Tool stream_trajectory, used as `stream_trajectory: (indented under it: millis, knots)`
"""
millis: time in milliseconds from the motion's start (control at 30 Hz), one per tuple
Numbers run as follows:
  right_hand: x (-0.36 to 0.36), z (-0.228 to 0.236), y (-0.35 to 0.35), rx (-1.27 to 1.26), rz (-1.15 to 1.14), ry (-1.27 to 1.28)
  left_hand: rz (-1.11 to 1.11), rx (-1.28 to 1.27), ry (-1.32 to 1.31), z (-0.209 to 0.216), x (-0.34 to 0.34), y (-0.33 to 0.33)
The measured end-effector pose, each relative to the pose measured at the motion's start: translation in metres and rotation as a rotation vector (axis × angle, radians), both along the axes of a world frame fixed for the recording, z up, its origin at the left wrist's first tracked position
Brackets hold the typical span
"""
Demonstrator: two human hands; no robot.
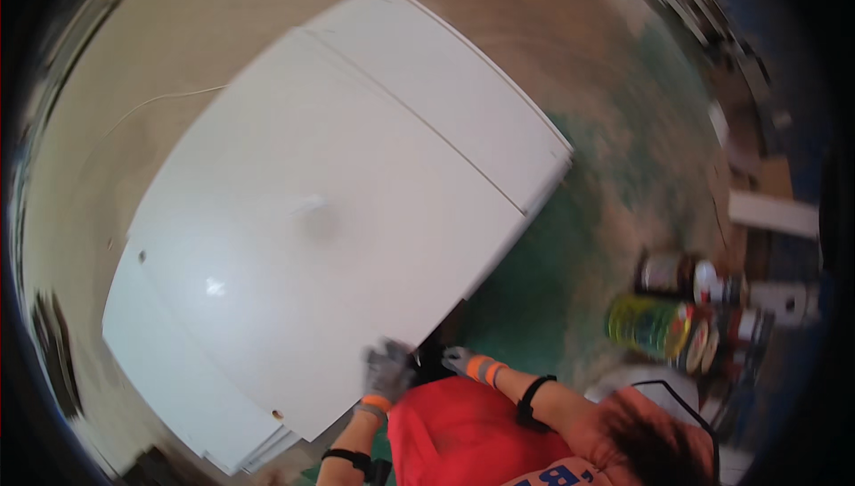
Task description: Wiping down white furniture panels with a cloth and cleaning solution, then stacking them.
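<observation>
Large flat white panels (356, 174) lie stacked before me, with a straight seam across the far part. My left hand (387, 370), in a grey glove with an orange cuff, is at the near edge of the top panel. Its fingers are smeared by motion. Just off that edge, my right hand (459, 359) wears a matching glove, its fingers drawn together beside a dark patch (430, 363) between the hands. What those fingers hold, if anything, cannot be made out.
Several cans and a yellow-green container (650, 324) stand on the floor to the right, near a white board (773, 213). A thin pale cord (165, 96) runs from the panels' far left side. Long pieces are piled at the far right.
</observation>
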State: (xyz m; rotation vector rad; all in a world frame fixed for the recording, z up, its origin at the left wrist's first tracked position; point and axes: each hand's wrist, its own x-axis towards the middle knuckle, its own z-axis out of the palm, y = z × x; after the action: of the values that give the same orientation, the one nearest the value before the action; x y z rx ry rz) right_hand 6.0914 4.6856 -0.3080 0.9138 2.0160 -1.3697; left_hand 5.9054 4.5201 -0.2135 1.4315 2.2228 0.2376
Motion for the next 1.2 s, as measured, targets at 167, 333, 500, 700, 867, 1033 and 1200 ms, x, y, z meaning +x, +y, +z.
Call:
stream_trajectory:
  millis: [167, 333, 500, 700, 867, 1033, 1200]
  knots:
    - [-0.031, 0.077, 0.031, 0.025, 0.168, -0.206, 0.706, -0.060, -0.705, 0.036, 0.069, -0.050]
    - [-0.040, 0.108, 0.037, 0.211, 0.440, -0.179, 1.067, 0.211, -0.563, 0.036, 0.131, -0.138]
    - [-0.035, 0.129, -0.003, 0.292, 0.469, -0.217, 1.326, 0.190, -0.328, 0.031, 0.236, -0.245]
    - [-0.012, 0.162, -0.120, 0.417, 1.272, 0.117, 1.913, 0.653, -1.123, 0.039, 0.382, -0.367]
    - [0.026, 0.161, -0.243, 0.488, 1.275, -0.021, 2.272, 0.919, -0.953, 0.043, 0.515, -0.528]
    - [0.080, 0.128, -0.371, 0.198, 1.351, 0.106, 2.669, 1.201, -0.739, 0.067, 0.612, -0.671]
    - [0.048, 0.148, -0.508, 0.067, 1.169, -0.111, 2.847, 1.260, -0.511, 0.070, 0.634, -0.731]
